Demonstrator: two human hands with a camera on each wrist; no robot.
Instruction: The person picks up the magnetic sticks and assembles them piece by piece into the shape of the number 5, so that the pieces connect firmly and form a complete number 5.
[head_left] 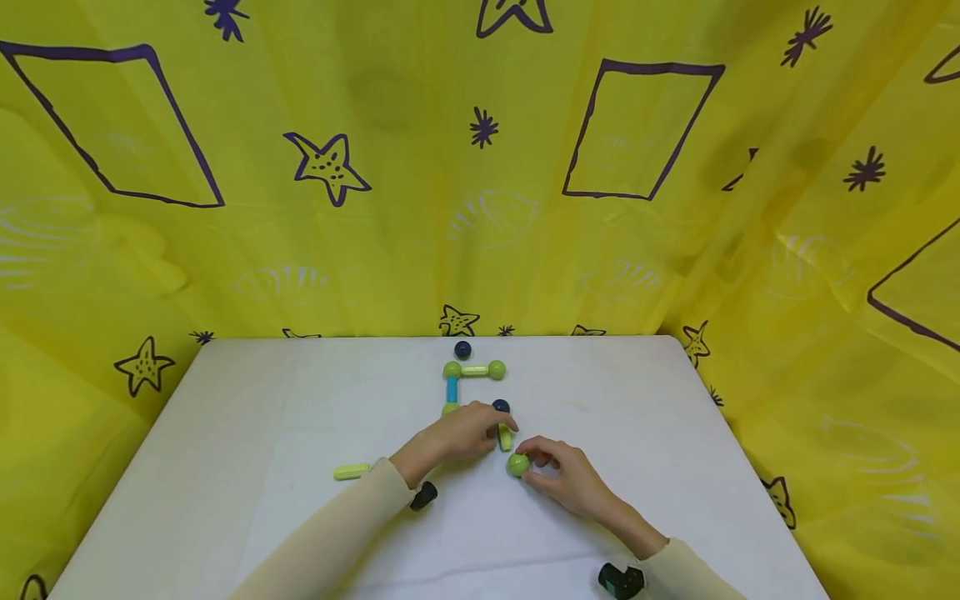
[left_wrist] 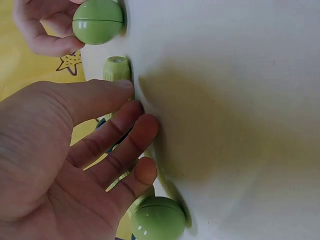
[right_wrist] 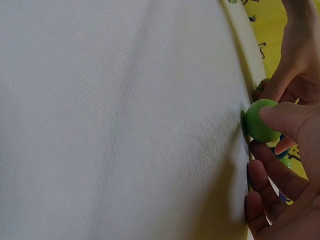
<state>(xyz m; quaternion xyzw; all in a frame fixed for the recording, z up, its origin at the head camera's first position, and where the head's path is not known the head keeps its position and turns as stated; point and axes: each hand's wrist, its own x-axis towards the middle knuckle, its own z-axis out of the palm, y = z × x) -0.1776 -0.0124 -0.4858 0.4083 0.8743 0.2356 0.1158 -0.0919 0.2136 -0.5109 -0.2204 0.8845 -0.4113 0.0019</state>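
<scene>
My left hand pinches a light green rod between thumb and fingers, low over the table. At the rod's far end is a dark blue ball. In the left wrist view, the rod's near end shows a round socket. Just to the right, my right hand holds a green ball between thumb and fingers, close to that near end. Beyond the left hand, a blue rod links a green ball to another green ball, partly hidden by the hand.
From the far corner ball, a light green rod runs right to a green ball. Behind lies a loose dark blue ball. Another light green rod lies beside the left sleeve. Yellow curtain surrounds the white table.
</scene>
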